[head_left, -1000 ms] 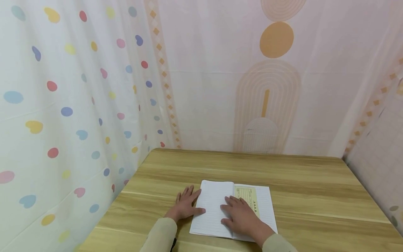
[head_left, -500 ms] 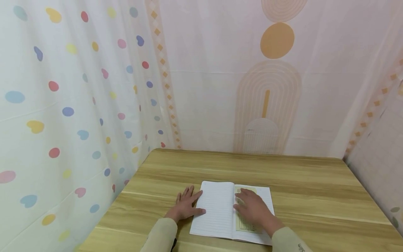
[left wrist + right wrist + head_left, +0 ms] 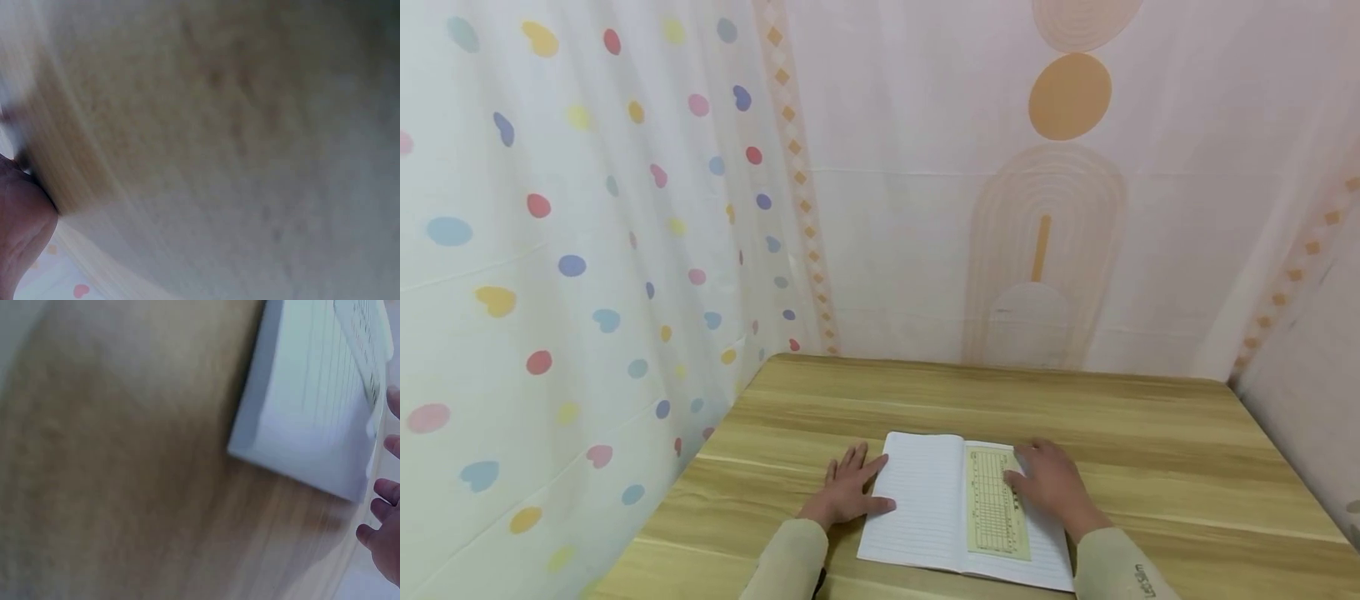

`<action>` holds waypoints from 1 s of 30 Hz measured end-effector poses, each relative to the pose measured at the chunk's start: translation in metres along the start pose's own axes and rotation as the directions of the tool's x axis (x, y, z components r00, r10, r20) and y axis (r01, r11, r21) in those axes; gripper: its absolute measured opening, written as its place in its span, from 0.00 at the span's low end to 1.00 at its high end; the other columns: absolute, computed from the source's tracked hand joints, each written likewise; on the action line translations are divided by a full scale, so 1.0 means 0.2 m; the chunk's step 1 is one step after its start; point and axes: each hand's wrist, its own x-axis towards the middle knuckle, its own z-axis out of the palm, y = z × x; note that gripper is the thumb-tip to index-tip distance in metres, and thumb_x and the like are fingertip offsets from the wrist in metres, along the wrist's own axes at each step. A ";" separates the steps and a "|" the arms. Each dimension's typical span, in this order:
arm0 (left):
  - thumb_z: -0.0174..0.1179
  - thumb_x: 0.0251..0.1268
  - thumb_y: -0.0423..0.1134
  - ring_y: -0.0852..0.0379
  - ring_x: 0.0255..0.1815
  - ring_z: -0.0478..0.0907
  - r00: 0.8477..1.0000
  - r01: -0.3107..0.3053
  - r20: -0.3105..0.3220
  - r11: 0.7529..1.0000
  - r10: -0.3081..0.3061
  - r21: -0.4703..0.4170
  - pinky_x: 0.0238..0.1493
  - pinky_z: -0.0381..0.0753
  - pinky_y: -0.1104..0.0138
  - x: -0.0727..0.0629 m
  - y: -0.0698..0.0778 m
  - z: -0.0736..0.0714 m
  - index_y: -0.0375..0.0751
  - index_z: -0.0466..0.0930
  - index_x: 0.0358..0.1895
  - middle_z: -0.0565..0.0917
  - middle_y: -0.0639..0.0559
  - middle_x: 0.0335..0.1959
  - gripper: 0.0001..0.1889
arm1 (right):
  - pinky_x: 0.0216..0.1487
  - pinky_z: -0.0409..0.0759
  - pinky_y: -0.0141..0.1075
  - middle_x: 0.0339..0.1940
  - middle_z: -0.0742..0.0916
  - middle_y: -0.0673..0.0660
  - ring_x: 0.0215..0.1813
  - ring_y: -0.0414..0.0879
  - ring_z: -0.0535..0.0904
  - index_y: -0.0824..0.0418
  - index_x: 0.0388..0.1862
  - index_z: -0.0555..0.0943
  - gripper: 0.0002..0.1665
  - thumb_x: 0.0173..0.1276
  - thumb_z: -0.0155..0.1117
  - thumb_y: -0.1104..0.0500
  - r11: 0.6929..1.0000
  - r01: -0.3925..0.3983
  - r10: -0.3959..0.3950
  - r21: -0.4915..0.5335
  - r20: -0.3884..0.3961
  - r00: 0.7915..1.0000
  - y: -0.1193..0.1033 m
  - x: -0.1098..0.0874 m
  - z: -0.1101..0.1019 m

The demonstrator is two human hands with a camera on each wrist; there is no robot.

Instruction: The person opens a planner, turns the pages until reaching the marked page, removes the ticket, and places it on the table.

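A lined notebook [image 3: 913,508] lies spread out on the table, its left page bare. On the right page sits a pale yellow printed slip [image 3: 994,517], long side along the fold. My left hand [image 3: 847,492] rests at the notebook's left edge, fingers spread, thumb over the page. My right hand [image 3: 1051,482] is over the upper right edge of the right page, its thumb reaching the slip's right side. In the right wrist view the fingers [image 3: 385,487] show loosely apart beside the notebook corner [image 3: 300,444]. Only a bit of my left hand [image 3: 25,219] shows in the left wrist view.
The wood-grain table [image 3: 820,400] extends around the notebook, with its far edge against a patterned curtain [image 3: 910,250]. Another curtain [image 3: 587,292], with coloured dots, hangs along the left side.
My right hand has moved right, from the fold across the slip to the notebook's right edge, uncovering most of the slip. My left hand has stayed in place.
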 end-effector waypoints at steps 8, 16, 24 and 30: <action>0.64 0.63 0.58 0.33 0.79 0.35 1.000 0.001 -0.006 1.000 -0.001 0.003 0.72 0.30 0.36 0.01 0.02 0.01 0.44 0.60 0.77 0.43 0.32 0.79 0.43 | 0.68 0.55 0.69 0.69 0.66 0.80 0.71 0.77 0.57 0.67 0.69 0.72 0.38 0.70 0.64 0.44 0.997 -0.072 0.071 0.020 0.062 0.996 0.02 -0.02 -0.01; 0.65 0.63 0.58 0.33 0.79 0.35 1.000 0.010 -0.010 1.000 -0.010 0.004 0.72 0.30 0.37 0.00 0.02 0.00 0.44 0.60 0.77 0.44 0.31 0.79 0.43 | 0.70 0.48 0.69 0.72 0.62 0.79 0.74 0.77 0.51 0.63 0.72 0.70 0.38 0.71 0.62 0.43 0.994 -0.107 0.103 0.035 0.106 0.989 0.00 -0.01 0.00; 0.64 0.63 0.58 0.33 0.79 0.34 1.000 0.016 -0.006 1.000 -0.016 -0.004 0.72 0.30 0.37 0.00 0.02 0.01 0.44 0.59 0.77 0.43 0.32 0.79 0.43 | 0.68 0.52 0.70 0.70 0.66 0.79 0.73 0.75 0.55 0.63 0.65 0.77 0.31 0.70 0.62 0.45 0.999 -0.035 0.035 0.002 0.051 0.998 0.01 -0.02 0.02; 0.64 0.63 0.59 0.33 0.79 0.34 1.000 0.013 -0.009 1.000 -0.013 0.004 0.72 0.29 0.37 0.01 0.01 0.01 0.45 0.59 0.77 0.43 0.32 0.79 0.44 | 0.67 0.52 0.71 0.67 0.72 0.76 0.72 0.74 0.59 0.63 0.53 0.85 0.20 0.68 0.66 0.51 1.000 0.030 -0.030 0.003 -0.051 0.998 0.03 -0.04 0.01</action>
